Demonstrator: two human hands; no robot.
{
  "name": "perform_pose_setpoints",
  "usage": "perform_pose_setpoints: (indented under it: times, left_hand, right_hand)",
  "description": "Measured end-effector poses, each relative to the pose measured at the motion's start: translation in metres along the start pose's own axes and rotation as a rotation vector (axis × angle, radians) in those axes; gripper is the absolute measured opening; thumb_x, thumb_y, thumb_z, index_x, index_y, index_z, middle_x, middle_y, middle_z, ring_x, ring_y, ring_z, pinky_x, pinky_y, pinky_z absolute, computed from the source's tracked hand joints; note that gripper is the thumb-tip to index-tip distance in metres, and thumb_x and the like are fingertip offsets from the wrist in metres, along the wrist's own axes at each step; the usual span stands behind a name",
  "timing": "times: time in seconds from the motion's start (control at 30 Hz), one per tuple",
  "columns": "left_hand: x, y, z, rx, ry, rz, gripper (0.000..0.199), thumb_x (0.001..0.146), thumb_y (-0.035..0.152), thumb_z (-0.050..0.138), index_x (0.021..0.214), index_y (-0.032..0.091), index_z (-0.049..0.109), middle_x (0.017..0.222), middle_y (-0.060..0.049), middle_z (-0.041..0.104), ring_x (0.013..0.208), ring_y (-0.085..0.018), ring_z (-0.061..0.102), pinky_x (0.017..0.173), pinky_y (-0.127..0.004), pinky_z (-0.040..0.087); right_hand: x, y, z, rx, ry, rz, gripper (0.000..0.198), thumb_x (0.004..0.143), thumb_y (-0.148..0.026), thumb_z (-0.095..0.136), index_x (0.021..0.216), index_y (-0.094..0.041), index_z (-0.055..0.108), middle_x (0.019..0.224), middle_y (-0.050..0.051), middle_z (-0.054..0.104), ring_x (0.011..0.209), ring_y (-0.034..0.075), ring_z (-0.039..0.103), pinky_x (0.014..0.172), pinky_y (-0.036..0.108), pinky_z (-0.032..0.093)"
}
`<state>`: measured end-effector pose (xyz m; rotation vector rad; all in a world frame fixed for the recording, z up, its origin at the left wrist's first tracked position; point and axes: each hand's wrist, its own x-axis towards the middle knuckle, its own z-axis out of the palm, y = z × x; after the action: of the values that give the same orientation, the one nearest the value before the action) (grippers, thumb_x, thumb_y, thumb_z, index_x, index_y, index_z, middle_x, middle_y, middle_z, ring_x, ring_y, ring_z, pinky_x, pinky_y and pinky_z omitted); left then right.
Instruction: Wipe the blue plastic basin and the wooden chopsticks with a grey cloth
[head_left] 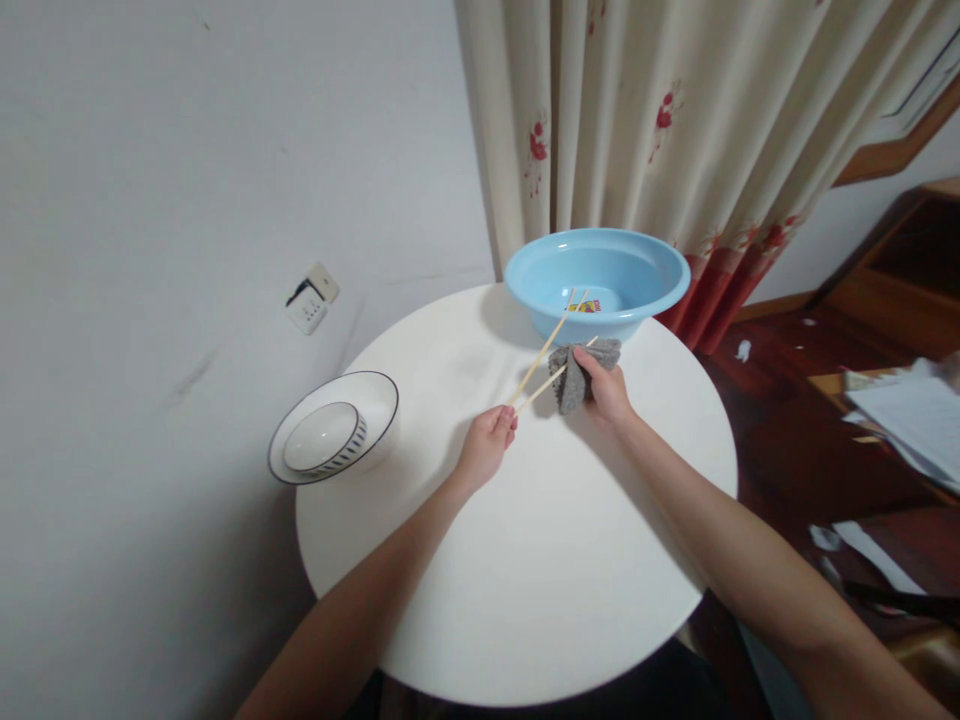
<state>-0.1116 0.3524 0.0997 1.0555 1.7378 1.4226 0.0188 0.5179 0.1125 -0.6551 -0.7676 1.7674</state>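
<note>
My left hand (487, 447) is closed around the lower ends of thin pale wooden chopsticks (541, 390), which fan apart as they point away from me. My right hand (609, 392) pinches a grey cloth (574, 384) folded over one chopstick, whose tip pokes out past the fabric. At least one other chopstick stays outside the cloth, slanting up in front of the blue basin (523, 283). How many sticks I hold cannot be made out. Both hands are above the middle of the round white table (555, 590), just nearer to me than the basin.
A small bowl (321, 437) with a dark leaf pattern sits inside a larger dark-rimmed white bowl (384, 402) at the table's left edge. Behind are a wall socket (307, 308) and a floral curtain (622, 120). Papers (911, 410) lie at the right.
</note>
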Motion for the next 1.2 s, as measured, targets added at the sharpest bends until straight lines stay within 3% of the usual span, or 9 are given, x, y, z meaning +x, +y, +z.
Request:
perform_pose_setpoints:
  times: [0.13, 0.3, 0.53, 0.67, 0.97, 1.2]
  left_hand:
    - [-0.003, 0.005, 0.0, -0.004, -0.01, 0.0, 0.056, 0.09, 0.073, 0.05, 0.071, 0.02, 0.051, 0.054, 0.006, 0.038, 0.048, -0.009, 0.031, 0.046, -0.025, 0.02]
    - [-0.002, 0.002, 0.0, -0.002, -0.008, 0.001, 0.056, 0.09, 0.074, 0.049, 0.071, 0.021, 0.05, 0.054, 0.006, 0.038, 0.048, -0.009, 0.031, 0.046, -0.025, 0.021]
    - [0.002, -0.002, 0.0, 0.023, -0.014, 0.02, 0.057, 0.091, 0.074, 0.048, 0.072, 0.02, 0.051, 0.052, 0.006, 0.039, 0.047, -0.01, 0.032, 0.047, -0.025, 0.021]
    - [0.003, 0.0, 0.0, 0.033, -0.018, 0.029, 0.059, 0.091, 0.076, 0.047, 0.073, 0.021, 0.051, 0.05, 0.007, 0.039, 0.046, -0.01, 0.032, 0.047, -0.026, 0.021]
    - [0.002, 0.002, 0.001, 0.037, -0.014, 0.035, 0.06, 0.091, 0.077, 0.046, 0.073, 0.02, 0.052, 0.051, 0.006, 0.04, 0.047, -0.01, 0.032, 0.048, -0.026, 0.022]
    - [-0.001, 0.007, 0.0, 0.047, 0.004, 0.031, 0.058, 0.091, 0.075, 0.046, 0.072, 0.021, 0.052, 0.051, 0.006, 0.04, 0.047, -0.01, 0.033, 0.048, -0.026, 0.022]
  right_hand:
    - [0.003, -0.004, -0.001, 0.024, 0.037, -0.033, 0.037, 0.065, -0.028, 0.091, 0.098, -0.021, 0.075, 0.099, 0.002, 0.081, 0.089, 0.019, 0.075, 0.083, 0.031, 0.064]
    - [-0.001, 0.001, 0.0, -0.022, -0.012, -0.033, 0.038, 0.066, -0.034, 0.091, 0.098, -0.023, 0.074, 0.103, 0.004, 0.08, 0.094, 0.021, 0.075, 0.089, 0.035, 0.062]
    - [-0.032, 0.02, 0.008, -0.266, -0.224, 0.029, 0.04, 0.064, -0.048, 0.094, 0.088, -0.02, 0.078, 0.091, 0.005, 0.08, 0.082, 0.021, 0.072, 0.081, 0.035, 0.059]
    - [-0.043, 0.023, 0.012, -0.263, -0.311, 0.104, 0.042, 0.062, -0.05, 0.095, 0.082, -0.017, 0.078, 0.083, 0.006, 0.078, 0.073, 0.019, 0.069, 0.074, 0.034, 0.057]
    - [-0.036, 0.024, 0.008, -0.25, -0.283, 0.108, 0.041, 0.062, -0.048, 0.095, 0.085, -0.018, 0.078, 0.088, 0.006, 0.08, 0.076, 0.02, 0.07, 0.077, 0.034, 0.058]
    - [-0.026, 0.017, 0.006, -0.207, -0.159, 0.082, 0.041, 0.061, -0.044, 0.095, 0.09, -0.018, 0.079, 0.095, 0.007, 0.081, 0.085, 0.022, 0.073, 0.085, 0.036, 0.059]
